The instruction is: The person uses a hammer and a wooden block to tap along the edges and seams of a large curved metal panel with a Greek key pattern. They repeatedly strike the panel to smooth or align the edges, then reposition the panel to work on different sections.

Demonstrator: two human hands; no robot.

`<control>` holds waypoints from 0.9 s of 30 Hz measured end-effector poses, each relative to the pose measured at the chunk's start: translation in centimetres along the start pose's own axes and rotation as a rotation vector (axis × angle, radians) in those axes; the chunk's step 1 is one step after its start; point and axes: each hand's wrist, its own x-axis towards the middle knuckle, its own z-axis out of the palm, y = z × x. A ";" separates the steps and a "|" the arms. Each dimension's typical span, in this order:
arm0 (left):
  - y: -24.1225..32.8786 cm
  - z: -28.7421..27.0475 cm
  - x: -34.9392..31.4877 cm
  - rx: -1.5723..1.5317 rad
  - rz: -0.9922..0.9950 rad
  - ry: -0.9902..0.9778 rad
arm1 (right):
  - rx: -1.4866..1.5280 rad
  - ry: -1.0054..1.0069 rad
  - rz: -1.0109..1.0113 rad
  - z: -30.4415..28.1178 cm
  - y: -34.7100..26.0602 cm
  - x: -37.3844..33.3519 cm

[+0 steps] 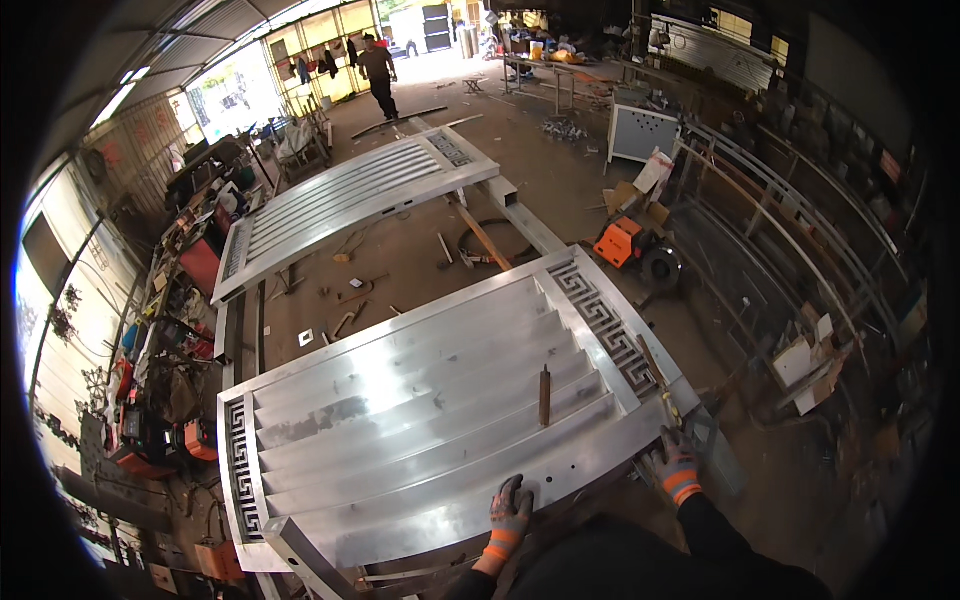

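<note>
A large silvery metal gate panel (400, 370) with slanted slats and fretwork strips at both ends lies flat before me. My left hand (508, 515), in a grey and orange glove, rests on its near edge with the fingers apart, close to small drilled holes. To the right, my right hand (678, 468), gloved alike, is at the panel's near right corner, fingers spread and nothing visible in them. Just beyond it a thin tool with a yellowish handle (671, 406) lies along the frame. A brown, pointed, rod-shaped tool (545, 396) lies on the slats.
A second slatted panel (350, 200) lies farther off on metal beams (530, 228). An orange machine (620, 242) stands on the floor at right, near a metal rack (770, 215). Tools clutter the left side. Another person (378, 78) is upright at the back.
</note>
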 end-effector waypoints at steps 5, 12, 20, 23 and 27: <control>-1.9 1.8 6.3 0.251 0.097 0.157 | 0.096 0.152 -0.134 0.8 0.2 -3.3; -2.8 4.3 10.5 0.752 -0.096 -0.045 | 0.293 0.153 0.043 -0.3 4.1 0.0; -3.8 7.3 12.5 0.762 -0.047 0.037 | 0.197 0.187 0.050 2.9 10.1 15.9; -4.3 8.0 13.4 0.809 -0.015 0.028 | 0.256 0.166 -0.061 4.8 11.0 23.5; -5.1 8.6 14.0 0.850 -0.015 0.036 | 0.182 0.137 -0.274 6.4 9.5 27.6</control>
